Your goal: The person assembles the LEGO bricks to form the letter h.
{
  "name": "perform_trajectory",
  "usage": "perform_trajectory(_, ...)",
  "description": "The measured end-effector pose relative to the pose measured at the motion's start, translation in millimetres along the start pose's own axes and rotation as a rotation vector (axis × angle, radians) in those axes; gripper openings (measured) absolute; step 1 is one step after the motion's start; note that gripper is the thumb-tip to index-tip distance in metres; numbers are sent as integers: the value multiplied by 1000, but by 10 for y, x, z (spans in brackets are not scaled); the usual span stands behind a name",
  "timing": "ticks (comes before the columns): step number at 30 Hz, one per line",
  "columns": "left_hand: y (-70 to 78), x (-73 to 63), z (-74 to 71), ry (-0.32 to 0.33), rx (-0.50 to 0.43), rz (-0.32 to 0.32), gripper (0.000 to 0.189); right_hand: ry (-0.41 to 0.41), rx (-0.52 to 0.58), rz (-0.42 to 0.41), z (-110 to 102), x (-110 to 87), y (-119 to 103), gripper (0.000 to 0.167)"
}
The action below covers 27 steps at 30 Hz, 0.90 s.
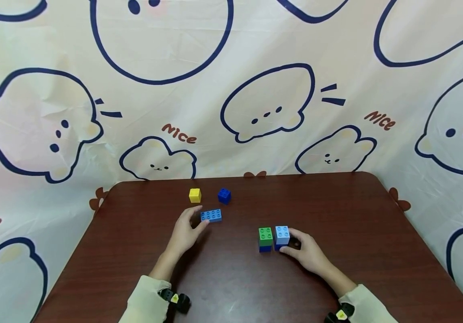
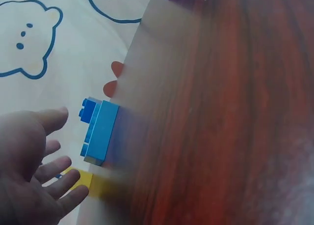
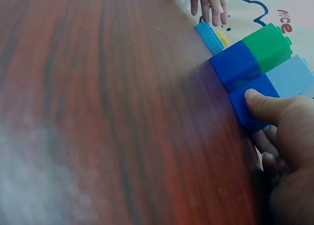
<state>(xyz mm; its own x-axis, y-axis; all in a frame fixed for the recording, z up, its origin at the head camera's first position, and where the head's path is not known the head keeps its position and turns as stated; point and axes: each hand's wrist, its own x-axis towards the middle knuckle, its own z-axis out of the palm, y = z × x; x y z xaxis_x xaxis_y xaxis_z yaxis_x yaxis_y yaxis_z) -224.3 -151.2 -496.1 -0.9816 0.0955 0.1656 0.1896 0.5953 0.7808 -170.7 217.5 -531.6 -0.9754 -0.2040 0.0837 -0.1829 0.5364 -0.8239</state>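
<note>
My left hand (image 1: 184, 231) is at the near left side of a long blue toy brick (image 1: 211, 216), fingers apart and relaxed. In the left wrist view a gap shows between its thumb and the blue brick (image 2: 103, 132). On the right, my right hand (image 1: 309, 254) pinches a stack of a light blue brick (image 1: 282, 235) on a dark blue brick (image 3: 250, 104). The right thumb (image 3: 265, 106) lies on the dark blue brick. Close on its left stands another stack, a green brick (image 1: 265, 236) over a dark blue one (image 1: 265, 248).
A yellow brick (image 1: 195, 195) and a separate dark blue brick (image 1: 224, 196) sit near the far edge of the brown table (image 1: 231, 278). Behind the table hangs a pale cloth (image 1: 207, 107) with cartoon outlines. Cameras are strapped at both wrists.
</note>
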Motion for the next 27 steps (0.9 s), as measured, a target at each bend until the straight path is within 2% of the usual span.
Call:
perform_trajectory(9,-39,63,43,-33,-28,-45,53,1,-4,-4,4,7,21,51)
perform_trajectory(14,-56,106,81,-9,-52,-56,50,5,-10,-15,4,4,24,51)
perform_trajectory(25,-77,146,132,18,19,-107,43,9,-7,-6,2,1,23,51)
perform_trajectory(27,-90,156,141,27,34,-97,41,10,-6,-9,1,-3,20,51)
